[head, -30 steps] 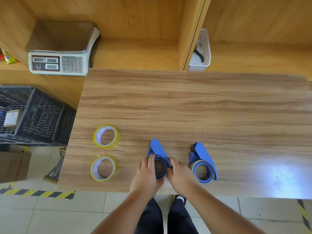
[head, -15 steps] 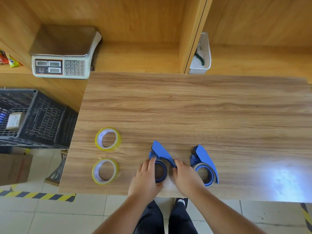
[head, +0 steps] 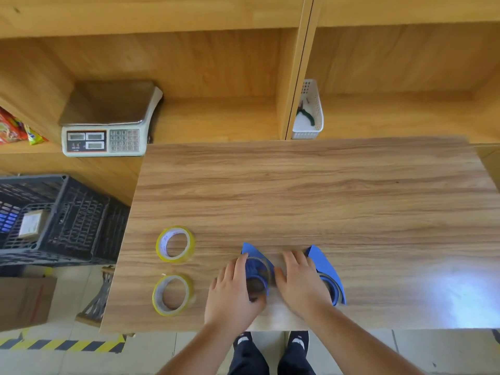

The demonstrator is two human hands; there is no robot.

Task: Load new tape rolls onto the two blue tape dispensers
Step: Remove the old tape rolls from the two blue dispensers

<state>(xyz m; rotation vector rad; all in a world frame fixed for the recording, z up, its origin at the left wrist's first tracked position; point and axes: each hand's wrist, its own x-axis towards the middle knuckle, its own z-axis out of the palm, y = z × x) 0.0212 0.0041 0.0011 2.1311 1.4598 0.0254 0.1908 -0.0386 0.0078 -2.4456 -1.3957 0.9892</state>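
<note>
Dispensers: two blue ones lie side by side near the front edge of the surface (head: 297,190); the left dispenser (head: 255,269) sits between the hands, the right dispenser (head: 326,274) just beside the right hand.
New rolls: far roll (head: 176,244) and near roll (head: 172,295), both yellow-edged, lie flat at the surface's left side, well apart from the dispensers and untouched.
Left hand (head: 232,290): clasped round the left side of the left dispenser, at its ring.
Right hand (head: 301,285): fingers curled and resting against the same dispenser's right side; whether it truly grips or only steadies it, I cannot tell.
Old ring: each dispenser seems to carry a thin ring; blur hides detail.
Done: nothing loaded as yet, by my judgement.
Left to do: probably clear the left dispenser, fit a new roll, then repeat on the right one.
</note>
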